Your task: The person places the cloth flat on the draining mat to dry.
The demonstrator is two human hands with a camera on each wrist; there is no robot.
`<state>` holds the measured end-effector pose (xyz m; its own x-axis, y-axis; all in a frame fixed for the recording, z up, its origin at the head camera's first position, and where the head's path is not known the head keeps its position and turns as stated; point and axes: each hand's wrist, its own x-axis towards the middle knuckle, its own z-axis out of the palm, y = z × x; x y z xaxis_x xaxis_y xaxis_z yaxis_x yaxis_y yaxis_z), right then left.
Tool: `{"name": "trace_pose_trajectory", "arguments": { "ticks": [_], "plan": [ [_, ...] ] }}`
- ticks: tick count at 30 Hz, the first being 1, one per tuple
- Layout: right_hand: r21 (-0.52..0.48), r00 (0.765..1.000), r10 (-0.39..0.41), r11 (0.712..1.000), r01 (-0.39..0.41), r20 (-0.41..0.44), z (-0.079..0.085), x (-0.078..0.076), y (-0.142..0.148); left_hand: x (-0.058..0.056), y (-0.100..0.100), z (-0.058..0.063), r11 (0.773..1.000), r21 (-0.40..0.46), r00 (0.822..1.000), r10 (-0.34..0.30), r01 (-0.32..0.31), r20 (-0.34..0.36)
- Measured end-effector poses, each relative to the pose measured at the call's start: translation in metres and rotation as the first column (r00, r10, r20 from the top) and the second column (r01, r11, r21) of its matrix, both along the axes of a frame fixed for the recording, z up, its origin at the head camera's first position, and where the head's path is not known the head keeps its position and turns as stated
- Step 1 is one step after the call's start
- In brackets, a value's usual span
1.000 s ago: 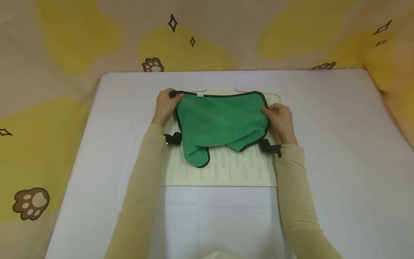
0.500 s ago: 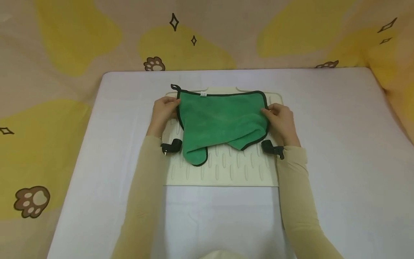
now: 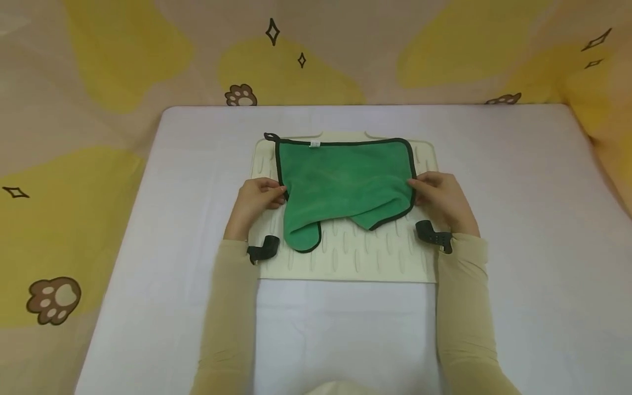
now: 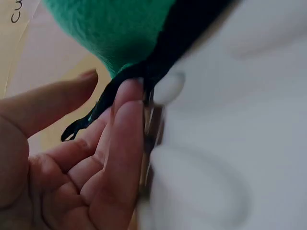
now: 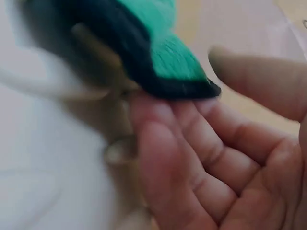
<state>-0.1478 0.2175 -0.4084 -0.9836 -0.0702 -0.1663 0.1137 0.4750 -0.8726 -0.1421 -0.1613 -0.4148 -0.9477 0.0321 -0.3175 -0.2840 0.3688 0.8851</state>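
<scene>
A green cloth [image 3: 340, 170] with black edging, a small white tag and a hanging loop at its far left corner lies spread on a cream ridged mat [image 3: 345, 258]. Its near side is rumpled, partly folded under. At the cloth's left edge is my left hand [image 3: 258, 203]; in the left wrist view its fingers [image 4: 122, 143] lie under the black edging, the thumb apart from it. My right hand [image 3: 444, 197] is at the right edge, its fingers [image 5: 163, 158] beneath the edging and the thumb raised off the cloth.
The mat lies on a table with a white cover [image 3: 518, 192]. Behind and to the left hangs a yellow and beige curtain [image 3: 148, 49] with paw prints. A black wrist camera [image 3: 264, 249] sits at each sleeve cuff.
My left hand let go of the far left corner with its loop and slid nearer along the left edge. My right hand also moved slightly nearer and outward, its hold loosened. The cloth stayed nearly still.
</scene>
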Motion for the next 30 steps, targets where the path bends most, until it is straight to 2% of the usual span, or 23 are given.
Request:
{"name": "trace_pose_trajectory", "arguments": {
  "ticks": [3, 7, 12, 16, 19, 21, 23, 26, 30],
  "plan": [
    [-0.014, 0.999, 0.045, 0.999, -0.045, 0.030, 0.001, 0.004, 0.004, 0.001, 0.006, -0.002, 1.000, 0.002, 1.000, -0.029, 0.029, -0.013],
    [-0.033, 0.997, 0.072, 0.997, -0.071, 0.035, 0.000, 0.006, 0.006, 0.000, 0.009, -0.006, 1.000, 0.003, 0.999, -0.014, 0.014, -0.049],
    [-0.125, 1.000, -0.007, 0.992, 0.005, -0.013, -0.002, 0.003, 0.003, -0.001, 0.007, -0.007, 0.995, 0.084, 0.992, 0.061, -0.052, -0.115],
    [-0.250, 0.994, -0.100, 0.964, 0.086, -0.043, -0.003, 0.000, 0.000, -0.001, 0.004, -0.006, 0.980, 0.151, 0.978, 0.155, -0.133, -0.142],
    [-0.286, 0.990, -0.136, 0.951, 0.120, -0.034, -0.004, 0.000, 0.000, -0.002, 0.004, -0.007, 0.975, 0.159, 0.975, 0.179, -0.157, -0.136],
    [-0.261, 0.992, -0.126, 0.958, 0.117, -0.017, -0.004, 0.000, 0.002, -0.002, 0.003, -0.007, 0.978, 0.150, 0.980, 0.164, -0.146, -0.114],
    [-0.195, 0.995, -0.097, 0.976, 0.096, 0.006, -0.004, 0.001, 0.004, -0.002, 0.003, -0.007, 0.984, 0.128, 0.986, 0.137, -0.124, -0.095],
    [-0.121, 0.999, -0.019, 0.992, 0.025, 0.049, -0.003, 0.002, 0.010, -0.003, 0.003, -0.007, 0.992, 0.091, 0.993, 0.097, -0.091, -0.073],
    [-0.070, 0.994, 0.068, 0.996, -0.062, 0.085, -0.001, 0.004, 0.014, -0.003, 0.003, -0.008, 0.993, 0.087, 0.992, 0.093, -0.086, -0.081]
  ]
}}
